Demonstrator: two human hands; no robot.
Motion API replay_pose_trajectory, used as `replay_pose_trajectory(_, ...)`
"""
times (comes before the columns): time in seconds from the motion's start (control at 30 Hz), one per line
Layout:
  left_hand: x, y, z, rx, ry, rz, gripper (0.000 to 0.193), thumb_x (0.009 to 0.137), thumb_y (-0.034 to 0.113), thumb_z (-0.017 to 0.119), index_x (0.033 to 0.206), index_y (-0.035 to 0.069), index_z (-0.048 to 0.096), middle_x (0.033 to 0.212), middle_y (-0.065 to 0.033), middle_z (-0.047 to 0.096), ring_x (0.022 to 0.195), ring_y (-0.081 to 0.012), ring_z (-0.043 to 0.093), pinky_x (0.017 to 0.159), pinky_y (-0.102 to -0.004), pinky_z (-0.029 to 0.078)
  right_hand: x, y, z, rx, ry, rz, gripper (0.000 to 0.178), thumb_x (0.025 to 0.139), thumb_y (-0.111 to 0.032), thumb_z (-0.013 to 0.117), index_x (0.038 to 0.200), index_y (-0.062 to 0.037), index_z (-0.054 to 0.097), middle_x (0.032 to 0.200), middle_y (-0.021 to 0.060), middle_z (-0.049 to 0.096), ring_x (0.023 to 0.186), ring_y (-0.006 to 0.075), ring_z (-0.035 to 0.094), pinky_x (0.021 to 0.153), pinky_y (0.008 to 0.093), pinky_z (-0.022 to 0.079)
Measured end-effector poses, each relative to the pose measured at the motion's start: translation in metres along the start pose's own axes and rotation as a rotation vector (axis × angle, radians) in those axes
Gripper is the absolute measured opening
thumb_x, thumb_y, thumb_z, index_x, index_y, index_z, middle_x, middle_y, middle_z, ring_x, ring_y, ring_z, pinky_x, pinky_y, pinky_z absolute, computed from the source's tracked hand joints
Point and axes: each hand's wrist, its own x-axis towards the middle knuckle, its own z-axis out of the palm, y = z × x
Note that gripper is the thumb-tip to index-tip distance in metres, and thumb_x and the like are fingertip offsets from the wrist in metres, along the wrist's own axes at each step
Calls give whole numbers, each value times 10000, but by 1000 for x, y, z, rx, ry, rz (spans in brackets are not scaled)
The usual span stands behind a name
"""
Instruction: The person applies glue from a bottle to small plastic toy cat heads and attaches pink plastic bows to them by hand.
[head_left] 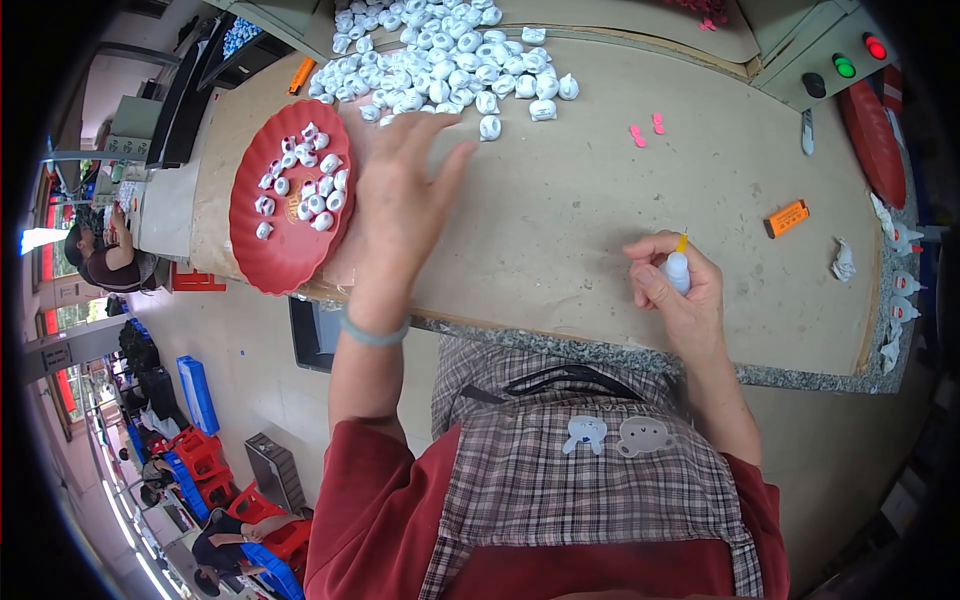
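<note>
My left hand (400, 195) reaches over the worktable beside the front edge of a heap of small white plastic pieces (440, 65). Its fingers are stretched out with the thumb apart, a little blurred, and I see nothing in them. To its left lies a red scalloped tray (262, 195) with several small white pieces (318, 200) in it, some showing dark red parts. My right hand (690, 300) is wrapped round a small squeeze bottle (677, 272) with a yellow nozzle, tip upward, near the table's front edge. Two small pink pieces (640, 136) lie farther off.
An orange box (786, 219) and a crumpled white tissue (844, 260) lie at the right. Several white bottles (904, 284) line the right edge. At the far right are a switch panel (835, 65) and another red tray (872, 140). Other people (115, 262) sit at the left.
</note>
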Motion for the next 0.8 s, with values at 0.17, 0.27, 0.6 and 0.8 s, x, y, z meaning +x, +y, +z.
replay_pose_trajectory(0.17, 12, 7, 33, 95, -110, -47, 187, 746, 105, 681, 911, 54, 609, 876, -112, 611, 820, -284, 601, 672, -386, 481, -2, -2, 2, -6, -13, 9, 144, 837, -98, 657, 950, -14, 633, 755, 2, 568, 614, 42, 494, 543, 184, 418)
replay_pose_trajectory(0.27, 9, 6, 37, 104, -106, 36, 194, 744, 77, 669, 917, 58, 584, 832, -110, 604, 774, -291, 602, 643, -391, 482, -3, -2, 0, 2, -27, 33, 167, 837, -80, 647, 987, -16, 615, 781, 7, 567, 629, 42, 491, 549, 182, 417)
replay_pose_trajectory(0.6, -29, 52, 19, -1236, -388, -529, 197, 839, -2, 609, 1029, -42, 572, 983, -134, 638, 892, -137, 598, 760, -273, 502, 3, -7, -11, 139, -65, -31, 285, 854, -91, 506, 1110, -56, 385, 954, 85, 507, 677, 88, 468, 622, 217, 397)
replay_pose_trajectory(0.8, -46, 55, 20, -1558, -490, -572, 260, 893, 70, 546, 1120, -55, 553, 1042, -199, 626, 909, -185, 619, 783, -257, 518, 7, -5, -15, 62, -44, -193, 246, 848, -31, 545, 1084, -3, 480, 981, 80, 484, 688, 87, 497, 554, 204, 396)
